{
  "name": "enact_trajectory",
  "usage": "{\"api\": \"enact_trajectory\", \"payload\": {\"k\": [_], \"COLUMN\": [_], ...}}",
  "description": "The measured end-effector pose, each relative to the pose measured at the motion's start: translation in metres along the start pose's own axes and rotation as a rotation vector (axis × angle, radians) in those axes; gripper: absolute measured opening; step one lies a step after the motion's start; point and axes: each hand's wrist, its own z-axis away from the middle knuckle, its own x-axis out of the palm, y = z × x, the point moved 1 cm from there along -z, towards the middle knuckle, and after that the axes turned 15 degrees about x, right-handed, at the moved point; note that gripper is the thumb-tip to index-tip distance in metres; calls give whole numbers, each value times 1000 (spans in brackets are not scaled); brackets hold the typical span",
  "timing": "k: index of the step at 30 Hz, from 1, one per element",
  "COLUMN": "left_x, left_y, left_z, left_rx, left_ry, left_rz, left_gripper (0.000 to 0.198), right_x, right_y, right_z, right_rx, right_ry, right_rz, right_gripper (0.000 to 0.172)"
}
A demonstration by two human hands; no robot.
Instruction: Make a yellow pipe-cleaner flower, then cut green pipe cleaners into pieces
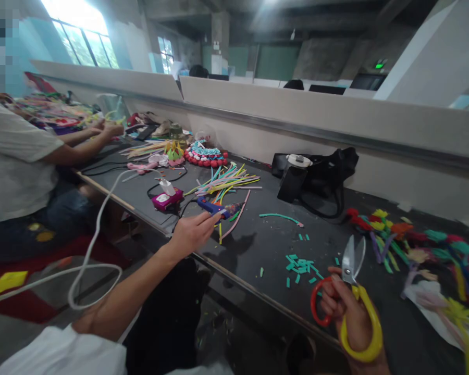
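My right hand (pixel 349 312) is closed around scissors (pixel 348 271) with one red and one yellow handle loop. Their blades point up and stand apart. Small cut green pieces (pixel 301 264) lie scattered on the table just left of them. My left hand (pixel 193 232) reaches over the table edge with its fingers pinched together. A small pale spot shows at its fingertips, too small to name. Right behind those fingertips lies a blue glue gun (pixel 211 206); whether they touch it I cannot tell. Beyond it spreads a bundle of coloured pipe cleaners (pixel 229 182).
A purple power socket (pixel 167 199) with a white plug sits left of the glue gun. One green strip (pixel 281 216) lies mid-table. A black bag (pixel 316 179) rests against the partition, with colourful fuzzy flowers (pixel 426 245) at right. Another person (pixel 19 161) works at left; a white cable (pixel 97 234) hangs between us.
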Motion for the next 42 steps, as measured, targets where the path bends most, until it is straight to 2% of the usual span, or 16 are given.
{"api": "enact_trajectory", "payload": {"k": [4, 9, 13, 17, 20, 27, 34, 36, 38, 42], "left_x": [22, 47, 55, 53, 53, 51, 28, 20, 13, 8], "left_y": [-9, -4, 2, 2, -3, -12, -9, -4, 6, 46], "left_z": [10, 10, 8, 3, -1, -2, -1, -6, -16, -54], "left_rx": [-43, 61, 152, 348, 423, 495, 470, 438, 390, 255], "left_ry": [-37, 32, 17, -93, -166, -206, -223, -205, -138, 85], "left_rz": [11, -18, 8, 37, 70, 103, 176, 147, 123, 166], "left_gripper": [32, 31, 31, 36, 37, 35, 34, 32, 29, 18], "right_x": [-2, -9, -13, -16, -17, -15, -23, -26, -27, -25], "right_y": [1, 2, 2, 1, 0, -3, -3, -3, -4, -12], "right_z": [0, 0, 3, 6, 8, 19, 22, 22, 24, 30], "right_rx": [12, 32, 47, 56, 48, 38, 46, 41, 24, -49], "right_ry": [-18, -20, -26, -31, -24, -5, -3, 1, 12, 28], "right_rz": [-12, -7, 2, -9, -18, 27, 57, 51, 45, 76], "right_gripper": [44, 49, 49, 48, 47, 47, 53, 54, 52, 45]}}
